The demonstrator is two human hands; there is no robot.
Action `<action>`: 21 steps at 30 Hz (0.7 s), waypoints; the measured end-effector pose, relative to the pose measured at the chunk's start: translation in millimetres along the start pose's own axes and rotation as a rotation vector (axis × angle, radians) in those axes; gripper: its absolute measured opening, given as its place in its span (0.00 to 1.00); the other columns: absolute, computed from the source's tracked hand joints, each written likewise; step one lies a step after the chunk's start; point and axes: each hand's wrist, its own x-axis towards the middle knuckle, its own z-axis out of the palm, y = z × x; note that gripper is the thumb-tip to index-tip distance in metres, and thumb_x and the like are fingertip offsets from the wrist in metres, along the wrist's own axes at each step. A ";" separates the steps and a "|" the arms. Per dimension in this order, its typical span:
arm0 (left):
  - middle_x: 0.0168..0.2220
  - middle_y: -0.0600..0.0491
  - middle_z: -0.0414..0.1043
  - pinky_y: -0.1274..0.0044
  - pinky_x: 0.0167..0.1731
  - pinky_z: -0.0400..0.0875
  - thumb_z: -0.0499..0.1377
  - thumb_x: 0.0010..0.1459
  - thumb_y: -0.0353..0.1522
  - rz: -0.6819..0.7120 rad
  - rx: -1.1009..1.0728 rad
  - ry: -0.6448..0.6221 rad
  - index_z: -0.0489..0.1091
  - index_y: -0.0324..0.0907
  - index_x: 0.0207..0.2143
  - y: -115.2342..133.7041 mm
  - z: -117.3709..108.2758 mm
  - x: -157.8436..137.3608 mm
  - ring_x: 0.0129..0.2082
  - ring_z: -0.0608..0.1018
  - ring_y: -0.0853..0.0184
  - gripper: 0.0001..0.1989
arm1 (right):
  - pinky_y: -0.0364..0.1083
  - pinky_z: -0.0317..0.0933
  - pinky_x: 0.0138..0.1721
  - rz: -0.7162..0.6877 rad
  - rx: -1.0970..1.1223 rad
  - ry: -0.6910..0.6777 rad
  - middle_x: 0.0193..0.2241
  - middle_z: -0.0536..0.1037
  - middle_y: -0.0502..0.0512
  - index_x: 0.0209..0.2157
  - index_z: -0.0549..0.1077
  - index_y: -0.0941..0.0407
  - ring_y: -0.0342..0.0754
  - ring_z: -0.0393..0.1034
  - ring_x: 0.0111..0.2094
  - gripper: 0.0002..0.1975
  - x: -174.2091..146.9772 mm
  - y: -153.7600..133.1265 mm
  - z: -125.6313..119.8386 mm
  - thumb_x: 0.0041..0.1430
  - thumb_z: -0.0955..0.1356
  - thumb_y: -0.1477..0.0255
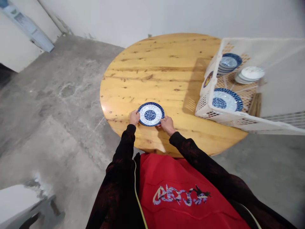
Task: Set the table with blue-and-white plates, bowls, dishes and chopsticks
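Note:
A round plate (150,114) with a dark blue patterned rim, a pale band and a blue centre is at the near side of the wooden table. My left hand (134,117) grips its left edge, thumb on the rim. On the lower right edge, my right hand (167,124) pinches the rim between thumb and fingers. The fingertips under the plate are hidden, and I cannot tell whether it rests on the wood or is held just above it.
A white plastic crate (207,109) stands on the right of the round table (152,76), overhanging its edge. Inside are stacked blue-rimmed bowls (229,62), small white dishes (251,73), a blue-patterned plate (227,100) and wooden sticks (255,105). A white wall (133,19) runs behind.

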 end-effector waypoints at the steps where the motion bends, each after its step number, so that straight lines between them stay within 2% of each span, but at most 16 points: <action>1: 0.22 0.55 0.65 0.76 0.32 0.59 0.51 0.54 0.25 0.005 0.001 -0.006 0.65 0.42 0.22 0.7 -0.8 2.1 0.28 0.67 0.66 0.09 | 0.43 0.69 0.20 0.005 0.006 0.006 0.16 0.74 0.52 0.41 0.72 0.61 0.50 0.75 0.20 0.11 0.2 0.0 1.1 0.55 0.66 0.78; 4: 0.22 0.55 0.64 0.76 0.32 0.59 0.52 0.54 0.25 0.027 0.001 -0.033 0.66 0.42 0.23 1.9 0.1 2.5 0.28 0.67 0.66 0.09 | 0.43 0.70 0.21 0.014 0.019 0.029 0.16 0.74 0.51 0.42 0.71 0.61 0.50 0.75 0.20 0.11 -0.9 3.4 -1.3 0.55 0.65 0.78; 12: 0.26 0.53 0.72 0.78 0.36 0.63 0.53 0.54 0.29 0.062 -0.030 -0.088 0.72 0.40 0.30 0.6 3.9 3.9 0.32 0.70 0.66 0.08 | 0.44 0.69 0.21 0.015 -0.014 0.058 0.17 0.74 0.51 0.40 0.71 0.60 0.51 0.75 0.20 0.11 0.5 3.6 -6.2 0.55 0.64 0.80; 17: 0.28 0.52 0.74 0.77 0.36 0.64 0.52 0.54 0.29 0.058 -0.039 -0.078 0.74 0.39 0.33 -1.7 0.2 12.8 0.33 0.71 0.65 0.11 | 0.42 0.69 0.21 0.014 -0.025 0.030 0.17 0.74 0.52 0.38 0.71 0.59 0.50 0.76 0.21 0.09 3.7 -0.5 -0.2 0.56 0.64 0.82; 21: 0.29 0.51 0.74 0.77 0.36 0.64 0.51 0.54 0.29 0.026 -0.034 -0.035 0.75 0.38 0.34 -8.0 -12.5 19.6 0.33 0.72 0.65 0.12 | 0.40 0.68 0.21 0.008 -0.043 -0.023 0.16 0.74 0.51 0.36 0.71 0.60 0.47 0.74 0.19 0.07 6.5 -5.8 15.6 0.56 0.64 0.82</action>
